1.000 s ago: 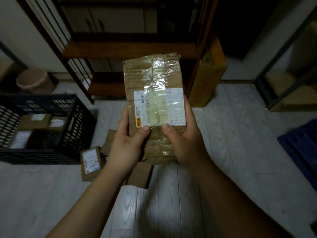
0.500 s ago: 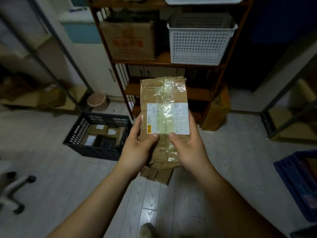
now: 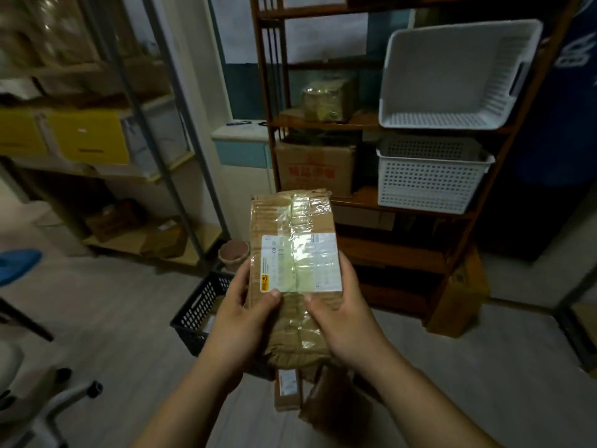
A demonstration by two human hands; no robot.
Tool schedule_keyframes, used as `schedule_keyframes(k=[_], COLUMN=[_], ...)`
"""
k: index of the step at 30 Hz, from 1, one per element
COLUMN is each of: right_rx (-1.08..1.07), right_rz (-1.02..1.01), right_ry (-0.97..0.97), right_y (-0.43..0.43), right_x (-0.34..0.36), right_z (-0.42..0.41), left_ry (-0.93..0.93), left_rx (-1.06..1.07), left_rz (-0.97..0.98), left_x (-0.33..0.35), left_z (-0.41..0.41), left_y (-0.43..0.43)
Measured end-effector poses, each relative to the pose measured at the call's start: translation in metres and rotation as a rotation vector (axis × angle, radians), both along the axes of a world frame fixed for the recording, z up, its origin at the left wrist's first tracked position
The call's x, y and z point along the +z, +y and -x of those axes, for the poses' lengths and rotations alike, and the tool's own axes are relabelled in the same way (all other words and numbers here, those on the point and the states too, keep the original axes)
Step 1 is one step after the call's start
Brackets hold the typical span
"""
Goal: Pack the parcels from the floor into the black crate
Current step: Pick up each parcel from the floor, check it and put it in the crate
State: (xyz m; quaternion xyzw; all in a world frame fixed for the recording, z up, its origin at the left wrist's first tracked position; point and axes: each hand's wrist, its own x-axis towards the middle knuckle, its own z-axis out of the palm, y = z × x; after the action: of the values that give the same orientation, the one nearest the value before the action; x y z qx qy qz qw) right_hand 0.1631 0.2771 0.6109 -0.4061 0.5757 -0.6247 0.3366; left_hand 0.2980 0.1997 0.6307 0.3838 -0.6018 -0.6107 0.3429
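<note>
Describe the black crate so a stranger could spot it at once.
Find the tall wooden shelf unit. On the floor left of its base, partly behind the held parcel, sits the black crate. Unlike the white baskets above, it is black with slotted walls.

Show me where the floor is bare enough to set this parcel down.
Bare floor lies left, between the black crate and the chair base; more lies right, in front of the cardboard box beside the wooden shelves. Crowded: small parcels lie by the crate, below the held parcel.
</note>
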Motion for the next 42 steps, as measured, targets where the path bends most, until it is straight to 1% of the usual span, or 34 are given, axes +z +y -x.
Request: schedule_keyframes(k=[4,7,11,14,17,20,21,23,25,27,30,32,33,34,36,38,40,42], right_rx=[0.013,0.005,0.014,-0.008,-0.085,-0.173,-0.181,-0.177,-0.137,-0.106,-0.163,-0.154,-0.158,-0.189,-0.299,-0.408,-0.514,-0.611], right_rz=[0.025,0.041,0.020,-0.005,-0.010,0.000,0.012,0.007,-0.032,-0.059,-0.051,-0.062,-0.061,-0.048,-0.007,0.024,-0.026,-0.135], right_ry=[0.019,0.009,-0.040,-0.062,-0.171,-0.288,-0.309,-0.284,-0.269,-0.330,-0.473,-0.508,-0.521,-0.550,-0.642,-0.705,-0.645,-0.482], right_y=[-0.065,-0.114,-0.166,-0.202,-0.244,-0.289,-0.304,-0.332,-0.360,-0.386,-0.429,-0.453,-0.462,-0.470,-0.483,-0.495,-0.508,-0.522], right_x=[0.002,0.008,0.019,0.025,0.024,0.016,0.012,0.008,0.008,0.012,0.026,0.032,0.031,0.029,0.020,0.005,-0.014,-0.035], right_z=[-0.038,-0.072,-0.109,-0.121,-0.120,-0.113,-0.110,-0.104,-0.098,-0.088,-0.058,-0.046,-0.044,-0.045,-0.050,-0.057,-0.069,-0.084], left_ry=[0.016,-0.005,-0.008,0.002,-0.018,-0.036,-0.046,-0.038,-0.024,-0.015,-0.055,-0.097,-0.099,-0.081,0.020,0.136,0.112,0.055], left_rx=[0.006,0.016,0.007,-0.044,-0.098,-0.120,-0.160,-0.209,-0.190,-0.187,-0.273,-0.337,-0.327,-0.274,-0.094,-0.019,-0.034,-0.096], left_rz=[0.062,0.097,0.078,0.063,0.019,-0.126,-0.178,-0.244,-0.256,-0.290,-0.302,-0.281,-0.276,-0.263,-0.263,-0.307,-0.323,-0.325], left_x=[0.007,0.013,0.022,0.025,0.027,0.020,0.016,0.008,0.007,0.012,0.022,0.023,0.022,0.021,0.009,-0.011,-0.033,-0.051], left_z=[-0.040,-0.071,-0.108,-0.124,-0.127,-0.126,-0.125,-0.119,-0.113,-0.114,-0.123,-0.127,-0.128,-0.126,-0.120,-0.110,-0.101,-0.099], left_y=[-0.060,-0.110,-0.172,-0.216,-0.261,-0.307,-0.321,-0.344,-0.372,-0.404,-0.452,-0.481,-0.493,-0.503,-0.519,-0.529,-0.544,-0.565])
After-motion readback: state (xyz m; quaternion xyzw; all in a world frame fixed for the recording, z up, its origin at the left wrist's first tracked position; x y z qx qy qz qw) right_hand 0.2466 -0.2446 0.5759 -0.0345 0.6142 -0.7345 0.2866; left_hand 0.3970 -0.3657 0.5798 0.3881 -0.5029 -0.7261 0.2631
